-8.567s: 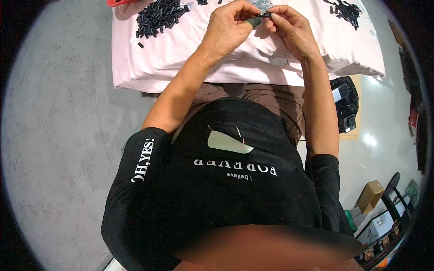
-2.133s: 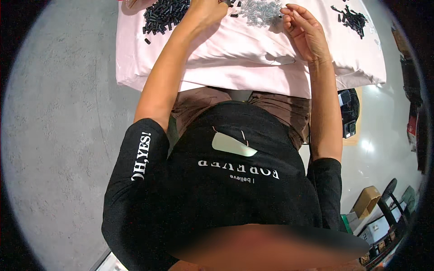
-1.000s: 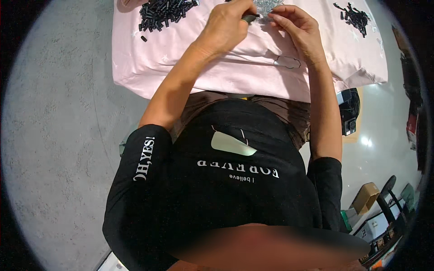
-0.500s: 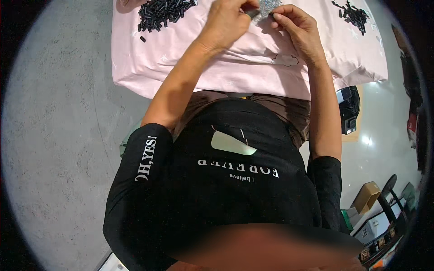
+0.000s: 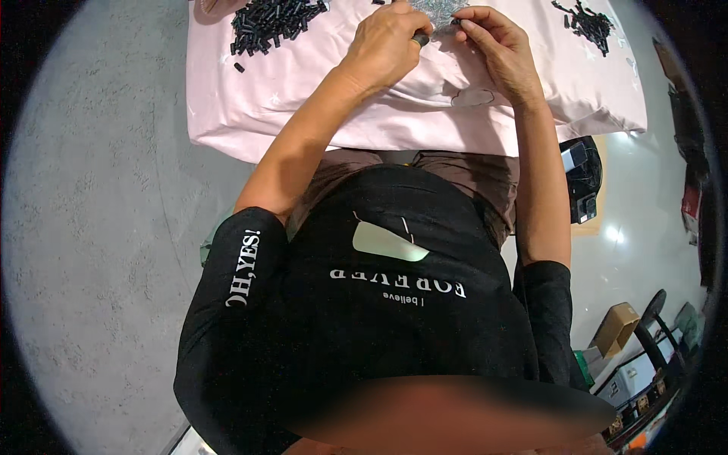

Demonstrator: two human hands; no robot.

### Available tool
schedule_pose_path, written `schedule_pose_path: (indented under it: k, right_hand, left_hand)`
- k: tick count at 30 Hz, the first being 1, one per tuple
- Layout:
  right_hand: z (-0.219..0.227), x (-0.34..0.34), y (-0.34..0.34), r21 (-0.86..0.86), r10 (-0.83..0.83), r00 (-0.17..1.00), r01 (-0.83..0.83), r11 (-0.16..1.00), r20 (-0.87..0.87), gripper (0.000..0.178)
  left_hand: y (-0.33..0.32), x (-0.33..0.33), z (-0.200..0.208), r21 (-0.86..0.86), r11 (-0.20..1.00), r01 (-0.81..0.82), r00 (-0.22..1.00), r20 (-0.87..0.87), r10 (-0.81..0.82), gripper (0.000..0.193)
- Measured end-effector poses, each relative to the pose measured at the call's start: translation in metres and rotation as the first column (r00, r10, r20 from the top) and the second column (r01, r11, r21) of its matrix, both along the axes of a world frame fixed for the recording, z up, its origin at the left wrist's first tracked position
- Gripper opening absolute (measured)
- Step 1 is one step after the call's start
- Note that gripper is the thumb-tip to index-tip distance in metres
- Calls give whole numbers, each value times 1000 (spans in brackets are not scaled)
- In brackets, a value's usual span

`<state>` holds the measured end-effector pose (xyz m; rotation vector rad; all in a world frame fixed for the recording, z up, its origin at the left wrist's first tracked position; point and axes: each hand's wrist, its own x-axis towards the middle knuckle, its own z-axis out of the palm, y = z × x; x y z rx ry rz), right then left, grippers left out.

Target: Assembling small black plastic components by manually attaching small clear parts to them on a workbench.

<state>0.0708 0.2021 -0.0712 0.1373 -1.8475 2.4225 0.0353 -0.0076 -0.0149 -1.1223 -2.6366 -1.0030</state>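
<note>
At the far middle of the pink cloth, my left hand (image 5: 383, 47) is closed, with a dark, rounded end (image 5: 421, 38) of something showing at its little-finger side. Its fingertips are partly cut off by the top edge. To its right, my right hand (image 5: 502, 51) pinches a small black piece (image 5: 456, 22) between thumb and forefinger. Between the hands lies a heap of small, shiny, clear-silvery pieces (image 5: 438, 10). A pile of short black cylinders (image 5: 274, 24) is on the left, and one loose black cylinder (image 5: 240, 67) lies in front of it.
A smaller pile of black pieces (image 5: 591, 32) sits at the right of the pink cloth (image 5: 227, 114), which drapes over the table's near edge. A black bag-like item (image 5: 584, 178) is on the floor to the right, with a cardboard box (image 5: 616, 327) lower down.
My left hand has shifted slightly down and its dark held thing has turned. A black piece now shows at the top edge, left of that hand. My right hand keeps its pinch.
</note>
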Motion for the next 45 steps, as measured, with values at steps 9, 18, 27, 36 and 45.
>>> schedule_pose_path:
  k: [9,18,27,36,45]
  right_hand:
    - [6,2,-2,-103,18,998,-11,995,60,10]
    - [20,6,-5,-123,143,961,-176,977,-238,10]
    - [8,-2,-6,-115,-7,999,12,993,44,9]
    - [-7,-6,8,-67,-29,999,26,997,-46,18]
    - [-3,-5,3,-84,1,999,-4,996,-41,17]
  left_hand:
    - [4,3,1,147,989,12,999,-38,-6,11]
    - [9,3,9,312,945,-100,987,150,55,16]
    - [-34,-21,-15,193,931,-309,951,98,295,21]
    - [-23,-64,2,174,920,-352,936,86,342,19]
    - [-21,-70,-1,117,942,-314,948,-13,317,26]
